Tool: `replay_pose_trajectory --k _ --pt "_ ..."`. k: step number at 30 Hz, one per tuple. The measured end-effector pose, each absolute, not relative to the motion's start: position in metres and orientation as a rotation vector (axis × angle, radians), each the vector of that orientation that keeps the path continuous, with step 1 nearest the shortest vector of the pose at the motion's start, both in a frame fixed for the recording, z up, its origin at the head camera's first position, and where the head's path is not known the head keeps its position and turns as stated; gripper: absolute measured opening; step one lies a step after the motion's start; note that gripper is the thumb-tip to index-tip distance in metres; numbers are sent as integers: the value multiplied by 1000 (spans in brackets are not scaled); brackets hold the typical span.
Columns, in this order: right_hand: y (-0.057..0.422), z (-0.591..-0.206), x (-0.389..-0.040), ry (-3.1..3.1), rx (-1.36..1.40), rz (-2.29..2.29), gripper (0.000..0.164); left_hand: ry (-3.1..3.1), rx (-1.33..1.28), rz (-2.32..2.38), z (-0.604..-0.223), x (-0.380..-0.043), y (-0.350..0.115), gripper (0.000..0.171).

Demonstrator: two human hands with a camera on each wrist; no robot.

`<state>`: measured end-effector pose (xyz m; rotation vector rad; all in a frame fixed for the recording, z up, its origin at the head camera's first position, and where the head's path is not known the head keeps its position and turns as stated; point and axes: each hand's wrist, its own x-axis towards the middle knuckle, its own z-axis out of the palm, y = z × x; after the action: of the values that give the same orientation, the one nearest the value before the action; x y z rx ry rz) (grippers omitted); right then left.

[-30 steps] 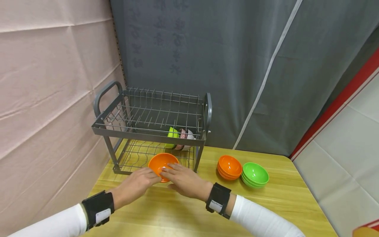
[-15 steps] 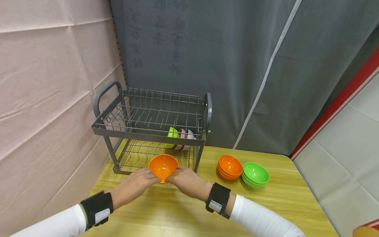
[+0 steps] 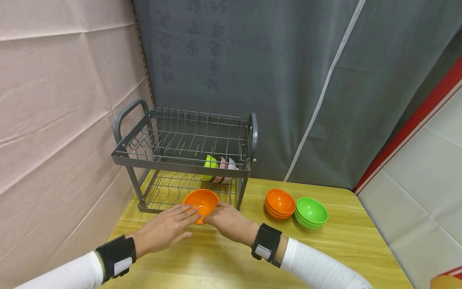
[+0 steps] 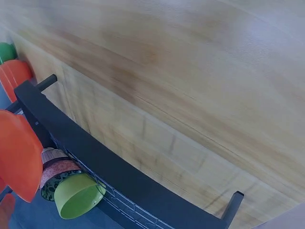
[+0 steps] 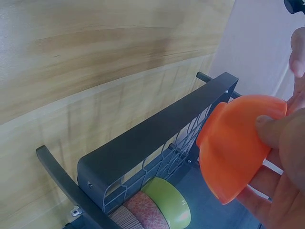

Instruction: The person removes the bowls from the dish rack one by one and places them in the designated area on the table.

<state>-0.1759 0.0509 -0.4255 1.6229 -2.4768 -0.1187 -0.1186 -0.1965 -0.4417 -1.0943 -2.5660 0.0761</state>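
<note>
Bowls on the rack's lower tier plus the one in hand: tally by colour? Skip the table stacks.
Orange bowl, held by the right hand: 1
Lime-green bowl: 1
Pink patterned bowl: 1
Whitish striped bowl: 1
Total: 4

Left hand (image 3: 164, 229) outstretched, right hand (image 3: 229, 223) pinching, close together

Orange bowl (image 4: 18, 155) near dark rack (image 4: 109, 164)
</note>
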Motion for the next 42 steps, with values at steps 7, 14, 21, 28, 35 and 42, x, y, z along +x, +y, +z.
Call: replay_pose_trajectory --k 7,14,21,28,35,42 --pt "52 -427 -176 -2516 1633 -122 28 -2635 -1061 70 -448 -120 -201 67" --pt "54 -431 -176 -2521 1628 -124 27 -2608 -1066 29 -451 -123 -205 75" --pt "58 -433 -175 -2514 1620 -128 25 -2590 -1063 40 -451 -123 -203 76" --pt "66 -436 -174 -2498 1610 -113 22 -2618 -1055 69 -451 -123 -203 75" --pt "73 -440 -172 -2500 1597 -98 22 -2666 -1058 44 -452 -124 -199 74" --pt "80 -439 -169 -2511 1579 -88 21 -2662 -1054 39 -453 -126 -193 75"
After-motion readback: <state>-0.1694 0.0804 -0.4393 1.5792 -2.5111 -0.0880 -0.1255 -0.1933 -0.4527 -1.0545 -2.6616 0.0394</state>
